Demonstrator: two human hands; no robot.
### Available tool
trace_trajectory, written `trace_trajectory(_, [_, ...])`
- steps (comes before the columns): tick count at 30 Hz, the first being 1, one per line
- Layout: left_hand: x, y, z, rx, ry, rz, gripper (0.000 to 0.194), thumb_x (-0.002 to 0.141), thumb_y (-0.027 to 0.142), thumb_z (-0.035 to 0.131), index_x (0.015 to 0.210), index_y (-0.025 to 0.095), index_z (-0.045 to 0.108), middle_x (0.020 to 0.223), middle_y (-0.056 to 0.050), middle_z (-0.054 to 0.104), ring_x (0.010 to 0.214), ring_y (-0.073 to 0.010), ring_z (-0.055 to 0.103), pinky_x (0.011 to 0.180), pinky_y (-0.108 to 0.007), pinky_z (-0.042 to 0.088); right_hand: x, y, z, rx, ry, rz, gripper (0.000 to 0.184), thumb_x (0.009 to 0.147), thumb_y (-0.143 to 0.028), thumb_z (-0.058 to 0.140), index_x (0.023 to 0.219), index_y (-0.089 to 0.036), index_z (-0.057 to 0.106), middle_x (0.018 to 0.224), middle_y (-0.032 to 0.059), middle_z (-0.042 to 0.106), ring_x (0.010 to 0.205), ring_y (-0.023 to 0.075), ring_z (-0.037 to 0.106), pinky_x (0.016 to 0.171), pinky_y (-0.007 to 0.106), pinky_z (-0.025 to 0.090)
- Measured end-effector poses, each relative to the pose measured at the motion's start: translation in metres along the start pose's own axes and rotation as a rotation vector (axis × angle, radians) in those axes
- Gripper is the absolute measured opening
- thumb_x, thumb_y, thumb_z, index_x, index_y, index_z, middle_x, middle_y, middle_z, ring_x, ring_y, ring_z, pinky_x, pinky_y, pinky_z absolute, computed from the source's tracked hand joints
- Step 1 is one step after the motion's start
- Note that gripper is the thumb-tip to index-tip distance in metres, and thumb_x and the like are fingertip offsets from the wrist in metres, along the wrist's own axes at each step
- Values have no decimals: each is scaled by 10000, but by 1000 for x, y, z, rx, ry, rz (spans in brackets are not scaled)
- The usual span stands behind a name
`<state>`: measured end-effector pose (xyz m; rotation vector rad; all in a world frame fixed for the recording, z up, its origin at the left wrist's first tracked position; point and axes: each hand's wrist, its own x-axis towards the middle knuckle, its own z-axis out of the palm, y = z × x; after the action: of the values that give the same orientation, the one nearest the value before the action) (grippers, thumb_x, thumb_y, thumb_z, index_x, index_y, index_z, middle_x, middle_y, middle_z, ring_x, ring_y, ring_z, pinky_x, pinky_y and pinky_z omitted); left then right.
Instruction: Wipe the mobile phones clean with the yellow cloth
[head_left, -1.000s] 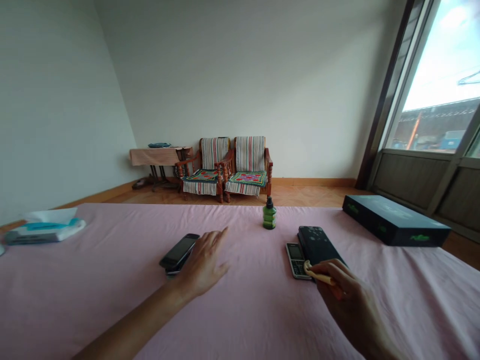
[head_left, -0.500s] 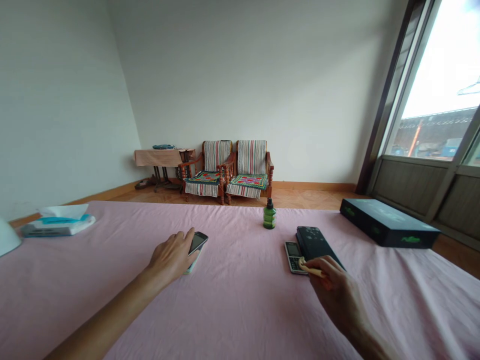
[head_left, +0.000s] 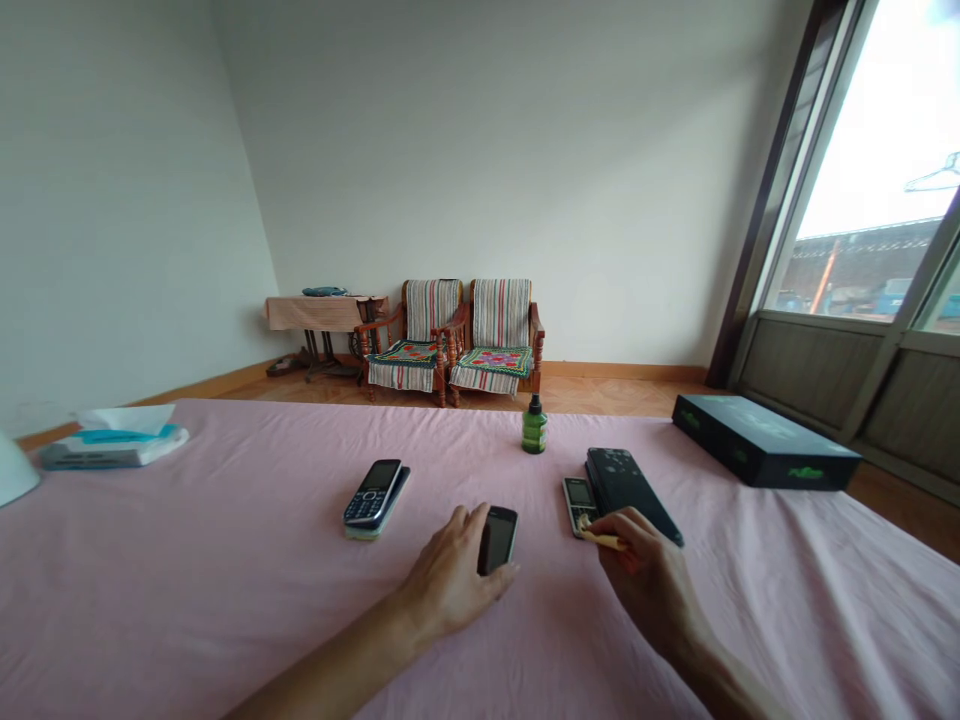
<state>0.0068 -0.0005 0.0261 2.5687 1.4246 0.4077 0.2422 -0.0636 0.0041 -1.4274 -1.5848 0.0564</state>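
My left hand (head_left: pixel 459 578) is closed around the sides of a dark mobile phone (head_left: pixel 498 540), low over the pink cloth in the middle. To its left, a dark blue keypad phone (head_left: pixel 369 497) lies on top of another flat, pale-edged thing. My right hand (head_left: pixel 654 570) grips a pale yellow piece, perhaps a folded cloth, whose tip touches a small silver-and-black keypad phone (head_left: pixel 577 496). Against that phone's right side lies a long black case-like object (head_left: pixel 628 487) with a patterned far end; my right fingers partly cover its near side.
A green bottle with a black cap (head_left: pixel 534 428) stands beyond the phones. On the right is a black box (head_left: pixel 765 440), on the left a tissue pack (head_left: pixel 116 440) and part of a white rounded object (head_left: pixel 13 475). Two wooden armchairs (head_left: pixel 495 335) stand by the wall.
My left hand has moved right and nearer to me with the dark phone, away from the stack, uncovering the blue keypad phone. My right hand stays at the silver-and-black phone.
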Motion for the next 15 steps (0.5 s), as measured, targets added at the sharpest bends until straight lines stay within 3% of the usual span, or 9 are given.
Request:
trace_trajectory(5, [6,-15,-8,-256,-38,160,850,653,492,754,1367,219,383,1290,-125,497,1197,-309,481,999,-421,404,0,-2,1,14,-39,22,209,779,-124,476,837,-201,661,846,41,631,726,167,623,611,240,460])
trace_trajectory(10, [19,-41,-8,-209,-136,192,1114,537,725,721,1410,170,308,1404,-206,388,1293,-406,345,1058,-565,272,-2,-1,7,17,-93,55,208,782,-113,474,821,-198,660,848,45,618,727,171,610,614,247,459])
trace_trajectory(15, [24,-41,4,-144,-154,189,1194,458,760,726,1390,121,339,1372,-237,400,1270,-444,341,1051,-606,237,-5,6,14,18,-133,57,231,776,-100,467,847,-205,660,860,40,620,750,174,621,661,261,478])
